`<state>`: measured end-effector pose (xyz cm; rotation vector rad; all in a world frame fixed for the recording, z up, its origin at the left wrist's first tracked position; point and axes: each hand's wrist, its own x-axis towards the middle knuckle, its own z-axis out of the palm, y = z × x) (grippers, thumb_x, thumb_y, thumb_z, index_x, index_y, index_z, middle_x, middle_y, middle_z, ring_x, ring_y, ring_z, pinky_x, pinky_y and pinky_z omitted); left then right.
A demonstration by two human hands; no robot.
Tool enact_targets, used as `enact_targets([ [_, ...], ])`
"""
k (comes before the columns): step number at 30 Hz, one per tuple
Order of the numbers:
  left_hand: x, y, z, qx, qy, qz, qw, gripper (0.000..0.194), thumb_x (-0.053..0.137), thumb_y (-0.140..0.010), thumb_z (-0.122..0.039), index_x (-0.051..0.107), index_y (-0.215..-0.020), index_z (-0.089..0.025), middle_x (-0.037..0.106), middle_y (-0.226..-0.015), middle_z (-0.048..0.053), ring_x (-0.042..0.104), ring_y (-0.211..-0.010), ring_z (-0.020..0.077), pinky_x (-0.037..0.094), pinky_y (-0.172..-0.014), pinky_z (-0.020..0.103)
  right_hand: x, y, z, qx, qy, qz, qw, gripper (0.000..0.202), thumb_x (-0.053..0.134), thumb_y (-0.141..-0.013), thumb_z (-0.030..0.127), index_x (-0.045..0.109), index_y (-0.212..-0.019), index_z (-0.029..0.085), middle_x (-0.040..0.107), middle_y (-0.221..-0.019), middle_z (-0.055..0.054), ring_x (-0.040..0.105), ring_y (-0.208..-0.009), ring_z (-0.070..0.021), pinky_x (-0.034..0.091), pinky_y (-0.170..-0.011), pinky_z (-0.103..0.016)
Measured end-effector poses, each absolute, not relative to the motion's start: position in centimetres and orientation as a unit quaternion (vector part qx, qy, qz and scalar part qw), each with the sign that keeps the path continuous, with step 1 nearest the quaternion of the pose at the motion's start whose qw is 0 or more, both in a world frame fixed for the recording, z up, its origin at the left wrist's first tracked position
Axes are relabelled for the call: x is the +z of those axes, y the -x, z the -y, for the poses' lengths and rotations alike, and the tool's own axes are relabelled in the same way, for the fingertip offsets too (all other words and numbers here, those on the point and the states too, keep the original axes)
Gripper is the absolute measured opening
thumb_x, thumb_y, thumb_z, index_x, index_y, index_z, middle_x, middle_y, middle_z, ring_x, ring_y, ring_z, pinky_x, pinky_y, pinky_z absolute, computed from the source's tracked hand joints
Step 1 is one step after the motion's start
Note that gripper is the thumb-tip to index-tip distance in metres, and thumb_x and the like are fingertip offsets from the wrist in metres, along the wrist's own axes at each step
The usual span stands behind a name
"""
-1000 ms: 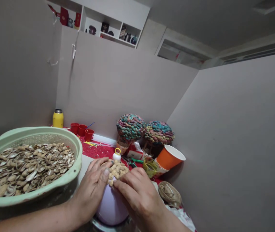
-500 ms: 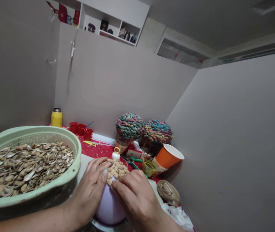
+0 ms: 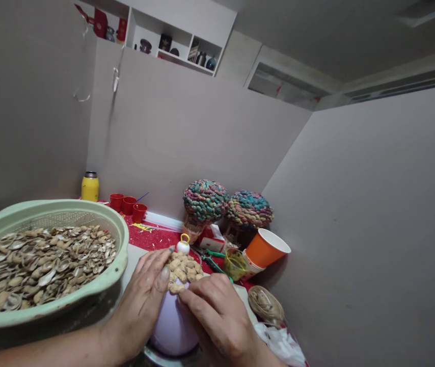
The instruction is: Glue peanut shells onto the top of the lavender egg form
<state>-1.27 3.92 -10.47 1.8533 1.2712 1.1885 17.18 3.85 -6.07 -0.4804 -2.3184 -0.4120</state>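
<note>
A lilac balloon [image 3: 174, 329] stands upright between my hands, its top covered with tan peanut shells [image 3: 185, 265]. My left hand [image 3: 143, 293] lies along the balloon's left side, fingers stretched out and close together, the fingertips beside the shells. On the right, my right hand [image 3: 217, 311] has its fingers bent, with the fingertips at a peanut shell [image 3: 175, 288] on the lower edge of the covered patch, facing me. The right palm and part of the balloon's right side are hidden. Under the balloon shows the rim of a round dish [image 3: 167, 360].
At left stands a green colander [image 3: 124, 239] full of shell halves. Behind are red cups [image 3: 128, 205], a yellow bottle [image 3: 89, 187], two colourful shell-covered balloon-shaped models [image 3: 205, 200], green-handled pliers [image 3: 213, 262], an orange paper tub [image 3: 266, 247] and a twine coil [image 3: 265, 305].
My left fingers have drawn slightly back from the top, showing more of the shells. My right fingertips have shifted slightly at the lower shell. The balloon stays in place.
</note>
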Motion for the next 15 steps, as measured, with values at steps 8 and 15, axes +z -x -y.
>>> enact_targets([
  [8,-10.2,1.3,-3.8,0.468,-0.698,-0.463,0.281,0.054,0.021,-0.099,-0.049,0.049,-0.136,-0.02,0.048,-0.145,0.01,0.031,-0.141,0.0248,0.019,-0.12,0.054,-6.1,-17.7,-2.8,-0.2,0.193,0.881,0.382,0.02,0.059,-0.087,0.006,0.063,-0.106,0.008,0.067,-0.082,-0.011,0.059,-0.074,-0.0204,0.047,-0.064,-0.035],
  [15,-10.3,1.4,-3.8,0.468,-0.701,-0.461,0.278,0.05,0.022,-0.1,-0.047,0.049,-0.135,-0.024,0.046,-0.148,0.007,0.029,-0.142,0.0244,0.018,-0.119,0.056,-6.7,-17.6,-2.6,-0.21,0.175,0.886,0.374,0.017,0.057,-0.086,0.005,0.064,-0.101,0.007,0.066,-0.076,-0.01,0.055,-0.067,-0.0187,0.044,-0.06,-0.034],
])
